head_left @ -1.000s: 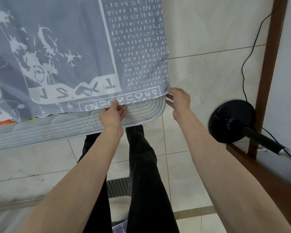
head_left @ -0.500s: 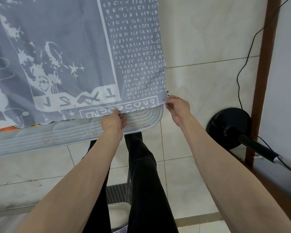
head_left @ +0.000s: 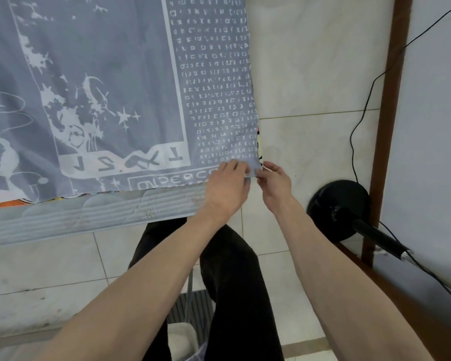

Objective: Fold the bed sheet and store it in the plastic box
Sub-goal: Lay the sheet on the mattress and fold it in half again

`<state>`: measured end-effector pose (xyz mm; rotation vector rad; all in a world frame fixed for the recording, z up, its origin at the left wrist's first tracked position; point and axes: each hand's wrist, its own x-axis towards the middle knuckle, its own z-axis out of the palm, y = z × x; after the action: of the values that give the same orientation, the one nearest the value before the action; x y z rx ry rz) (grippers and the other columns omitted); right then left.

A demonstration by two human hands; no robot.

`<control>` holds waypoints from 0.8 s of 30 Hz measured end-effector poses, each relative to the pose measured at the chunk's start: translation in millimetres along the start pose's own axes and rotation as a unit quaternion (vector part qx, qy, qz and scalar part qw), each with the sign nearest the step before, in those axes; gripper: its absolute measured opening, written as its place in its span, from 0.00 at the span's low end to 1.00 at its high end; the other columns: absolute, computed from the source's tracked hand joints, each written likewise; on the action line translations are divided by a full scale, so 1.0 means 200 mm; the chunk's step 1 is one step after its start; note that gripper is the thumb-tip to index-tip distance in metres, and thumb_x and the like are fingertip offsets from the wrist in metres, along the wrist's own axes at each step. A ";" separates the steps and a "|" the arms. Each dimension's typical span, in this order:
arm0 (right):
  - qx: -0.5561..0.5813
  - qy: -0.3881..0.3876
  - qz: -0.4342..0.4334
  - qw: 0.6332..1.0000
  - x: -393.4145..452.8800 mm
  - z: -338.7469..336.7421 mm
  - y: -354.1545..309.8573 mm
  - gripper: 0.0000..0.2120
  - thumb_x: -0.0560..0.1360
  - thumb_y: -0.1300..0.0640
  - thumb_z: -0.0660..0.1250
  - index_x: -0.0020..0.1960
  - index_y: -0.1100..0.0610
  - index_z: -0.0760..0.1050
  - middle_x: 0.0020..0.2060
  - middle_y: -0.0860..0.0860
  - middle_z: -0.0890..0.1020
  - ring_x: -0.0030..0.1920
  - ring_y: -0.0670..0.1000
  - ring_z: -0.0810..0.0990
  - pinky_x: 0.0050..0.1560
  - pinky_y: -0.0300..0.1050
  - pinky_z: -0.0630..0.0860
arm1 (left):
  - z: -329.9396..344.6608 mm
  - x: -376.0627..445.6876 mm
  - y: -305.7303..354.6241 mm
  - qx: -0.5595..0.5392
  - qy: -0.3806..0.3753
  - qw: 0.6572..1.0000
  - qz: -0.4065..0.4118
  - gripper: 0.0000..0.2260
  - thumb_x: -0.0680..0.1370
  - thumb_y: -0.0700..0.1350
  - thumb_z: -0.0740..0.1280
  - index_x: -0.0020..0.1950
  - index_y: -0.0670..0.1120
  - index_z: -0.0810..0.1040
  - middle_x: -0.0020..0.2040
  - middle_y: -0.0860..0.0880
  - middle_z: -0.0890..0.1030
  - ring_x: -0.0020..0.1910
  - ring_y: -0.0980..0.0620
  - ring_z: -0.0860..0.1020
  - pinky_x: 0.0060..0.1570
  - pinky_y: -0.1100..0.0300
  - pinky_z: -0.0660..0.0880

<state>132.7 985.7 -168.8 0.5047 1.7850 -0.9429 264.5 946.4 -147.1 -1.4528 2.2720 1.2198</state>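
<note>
The grey bed sheet (head_left: 110, 74) with white printed figures and symbols lies spread over a pale quilted mattress (head_left: 89, 214). Its near right corner sits at the mattress corner. My left hand (head_left: 227, 186) rests on that corner, fingers curled over the sheet's edge. My right hand (head_left: 274, 181) pinches the same corner from the right, thumb and fingers closed on the cloth. A strip of colourful printed underside shows at the sheet's right edge. No plastic box is in view.
A black round fan base (head_left: 339, 209) with its pole stands on the tiled floor at the right, its cable running up along a brown wooden frame (head_left: 388, 100). My dark-trousered legs stand below the mattress edge. A grey floor grate (head_left: 193, 306) lies between my feet.
My left hand has slid right along the sheet's near edge to the corner, meeting my right hand. The right hand stays pinching the corner.
</note>
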 end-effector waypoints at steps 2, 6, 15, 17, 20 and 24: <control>0.001 -0.032 0.014 0.999 -0.01 -0.02 -0.03 0.17 0.72 0.76 0.65 0.54 0.57 0.73 0.43 0.58 0.81 0.39 0.52 0.78 0.40 0.42 0.75 | 0.03 0.05 0.03 0.087 -0.010 0.995 0.053 0.15 0.80 0.50 0.66 0.66 0.48 0.73 0.62 0.48 0.76 0.61 0.46 0.74 0.58 0.51 0.71; 0.004 -0.105 0.031 0.994 0.02 -0.06 -0.11 0.19 0.72 0.77 0.61 0.58 0.60 0.73 0.40 0.58 0.82 0.36 0.51 0.81 0.39 0.42 0.75 | 0.10 0.11 0.08 0.116 0.023 0.991 0.069 0.16 0.80 0.51 0.68 0.66 0.48 0.74 0.62 0.49 0.78 0.61 0.46 0.76 0.58 0.52 0.71; -0.199 -0.280 0.087 0.935 0.19 -0.12 -0.26 0.05 0.74 0.69 0.70 0.48 0.63 0.81 0.36 0.54 0.82 0.33 0.48 0.78 0.36 0.38 0.77 | 0.16 0.09 0.11 -0.060 0.089 0.992 -0.062 0.07 0.81 0.47 0.68 0.55 0.44 0.82 0.49 0.48 0.82 0.50 0.46 0.81 0.48 0.54 0.73; -0.217 -0.289 0.089 0.928 0.20 -0.14 -0.29 0.06 0.74 0.67 0.72 0.51 0.64 0.81 0.38 0.56 0.82 0.36 0.50 0.80 0.41 0.41 0.80 | 0.16 0.08 0.14 -0.163 0.106 0.972 -0.132 0.05 0.79 0.46 0.71 0.50 0.45 0.83 0.49 0.51 0.82 0.49 0.50 0.80 0.51 0.57 0.75; -0.260 -0.273 0.063 0.924 0.19 -0.17 -0.32 0.08 0.76 0.65 0.72 0.53 0.66 0.80 0.41 0.59 0.83 0.41 0.54 0.82 0.45 0.45 0.81 | 0.14 0.04 0.19 -0.235 0.162 0.944 -0.165 0.05 0.80 0.46 0.71 0.50 0.46 0.81 0.50 0.52 0.83 0.50 0.53 0.80 0.55 0.54 0.77; -0.254 -0.285 0.056 0.922 0.14 -0.18 -0.33 0.10 0.76 0.68 0.69 0.56 0.70 0.80 0.43 0.61 0.84 0.45 0.58 0.84 0.46 0.47 0.82 | 0.18 -0.04 0.29 -0.067 0.301 0.951 -0.002 0.05 0.84 0.46 0.64 0.52 0.47 0.78 0.50 0.53 0.81 0.49 0.52 0.78 0.49 0.61 0.74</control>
<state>52.7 971.9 -163.9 -0.0127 1.3665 -0.4454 210.7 989.3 -134.6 -2.1147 2.5778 1.0444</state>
